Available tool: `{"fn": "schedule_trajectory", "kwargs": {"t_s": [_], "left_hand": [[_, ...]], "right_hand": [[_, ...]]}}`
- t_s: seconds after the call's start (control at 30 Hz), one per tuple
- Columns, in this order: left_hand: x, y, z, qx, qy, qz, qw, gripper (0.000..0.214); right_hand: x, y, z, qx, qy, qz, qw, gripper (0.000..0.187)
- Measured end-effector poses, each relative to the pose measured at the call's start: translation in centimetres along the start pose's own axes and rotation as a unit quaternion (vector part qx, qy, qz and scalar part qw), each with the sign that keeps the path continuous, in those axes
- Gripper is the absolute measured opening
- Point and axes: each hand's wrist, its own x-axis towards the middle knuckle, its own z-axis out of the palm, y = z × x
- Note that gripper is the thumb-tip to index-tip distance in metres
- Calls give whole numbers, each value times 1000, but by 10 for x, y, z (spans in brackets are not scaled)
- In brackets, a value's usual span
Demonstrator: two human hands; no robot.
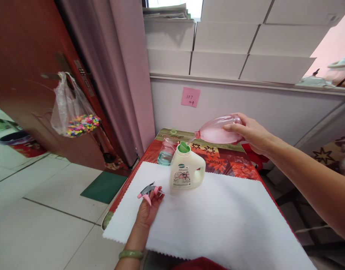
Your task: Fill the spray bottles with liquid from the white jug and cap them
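Observation:
My right hand [252, 132] holds a pink see-through bottle [217, 131] tipped on its side, its open neck aimed down at a green funnel [184, 146] that sits in the mouth of a cream jug with a handle [187, 170]. A thin stream runs from the neck into the funnel. The jug stands upright on a white cloth [217, 221]. My left hand [148, 208] rests on the cloth to the left of the jug and holds a pink and grey spray trigger head [148, 190]. A green bangle is on that wrist.
A clear glass with a teal base [165, 152] stands behind the jug on the red patterned table [231, 165]. A pink note [190, 97] is stuck on the wall. A plastic bag of coloured beads [73, 112] hangs on the door handle at left.

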Motion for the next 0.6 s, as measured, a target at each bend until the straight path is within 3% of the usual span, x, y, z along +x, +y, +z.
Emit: {"fn": "schedule_trajectory", "kwargs": {"t_s": [0.6], "left_hand": [[3, -1, -3, 0, -2, 3, 1000, 24]], "right_hand": [[2, -10, 7, -75, -39, -25, 996, 47]]}}
